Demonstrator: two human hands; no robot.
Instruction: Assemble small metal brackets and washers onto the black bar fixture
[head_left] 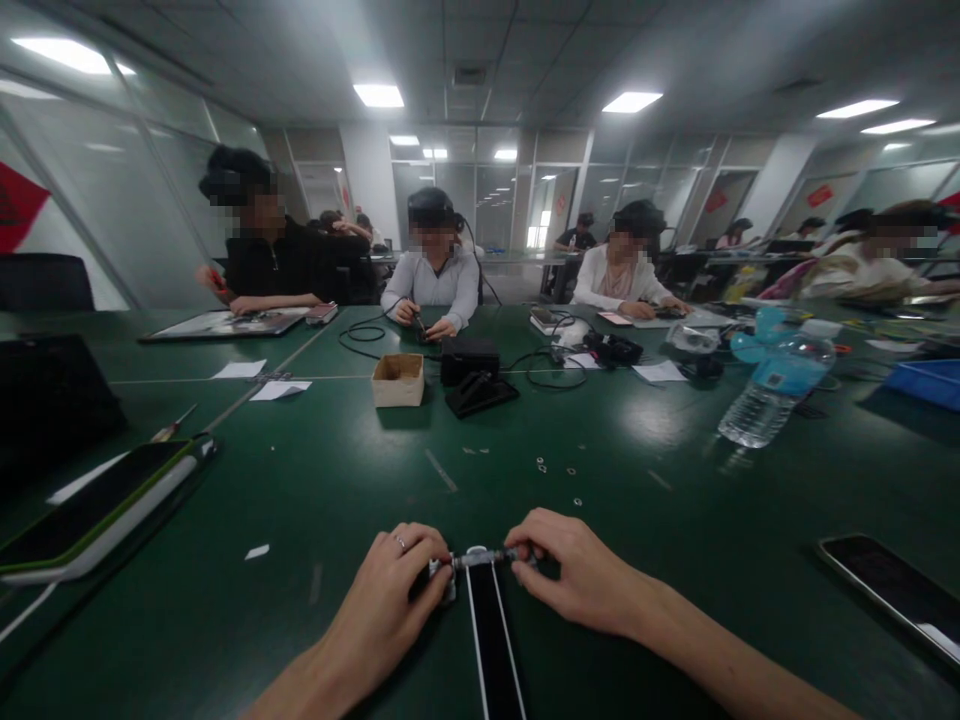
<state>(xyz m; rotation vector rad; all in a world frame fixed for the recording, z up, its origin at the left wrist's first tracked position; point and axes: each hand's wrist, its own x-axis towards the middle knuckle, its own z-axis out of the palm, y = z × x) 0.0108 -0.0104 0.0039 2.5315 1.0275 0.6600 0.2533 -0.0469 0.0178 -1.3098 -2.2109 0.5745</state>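
Observation:
A long black strip with white edges (495, 650) lies on the table in front of me, running out of view at the bottom. Across its far end sits a thin grey metal rod-like part (481, 557). My left hand (390, 585) grips the left end of this part, its fingers curled round a small metal piece there. At the opposite end, my right hand (566, 565) pinches the part between thumb and fingers. The fingers partly cover both ends, so their exact shape is hidden.
Small rings (541, 461) lie beyond my hands on the green table (360, 470). A cardboard box (397, 382), a water bottle (776, 385), a phone (892, 590) and a green-edged device (105, 500) stand around. Several people sit across the table.

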